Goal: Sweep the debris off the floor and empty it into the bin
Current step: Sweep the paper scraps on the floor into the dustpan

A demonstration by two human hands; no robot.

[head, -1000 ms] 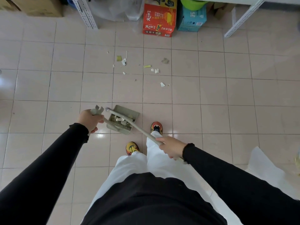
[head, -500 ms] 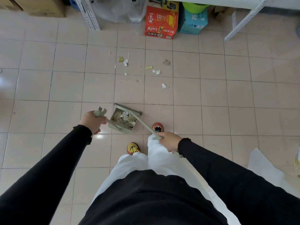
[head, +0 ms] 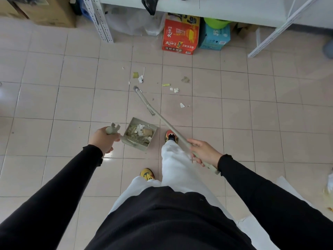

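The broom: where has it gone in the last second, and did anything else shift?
The broom in the right hand swung out from over the dustpan and forward, its head now reaching the scattered scraps on the tiles. The person also stepped nearer them. The left hand kept its grip on the dustpan handle, and the scraps and the dustpan's load look unchanged.

Grey dustpan (head: 139,134) sitting filled with scraps; broom (head: 158,116) slanting toward debris (head: 175,90) lying scattered on floor tiles (head: 72,105).
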